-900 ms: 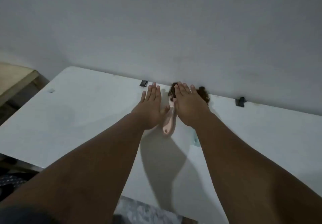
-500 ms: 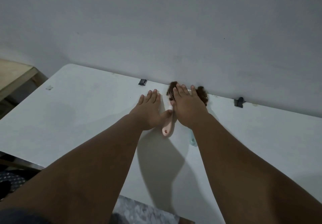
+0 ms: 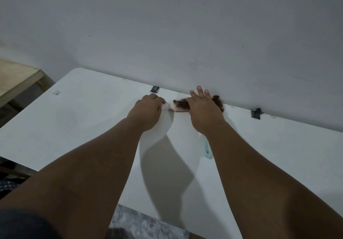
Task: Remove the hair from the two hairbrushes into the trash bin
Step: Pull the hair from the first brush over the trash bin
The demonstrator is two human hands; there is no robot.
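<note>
At the far edge of the white table [image 3: 78, 119], close to the wall, I see the pink hairbrush [image 3: 179, 107] lying on its side, bristles turned toward the wall. Dark brown hair is packed thick in the bristles. My left hand [image 3: 147, 109] has its fingers curled round the handle, of which only a short piece shows. My right hand [image 3: 203, 111] is flat with straight fingers and covers the right end of the brush head; I cannot tell how firmly it presses. Just right of this hand a second tuft of brown hair [image 3: 218, 102] shows against the wall. Under my right wrist the pale blue handle [image 3: 207, 150] of the other hairbrush lies on the table; its head is hidden.
</note>
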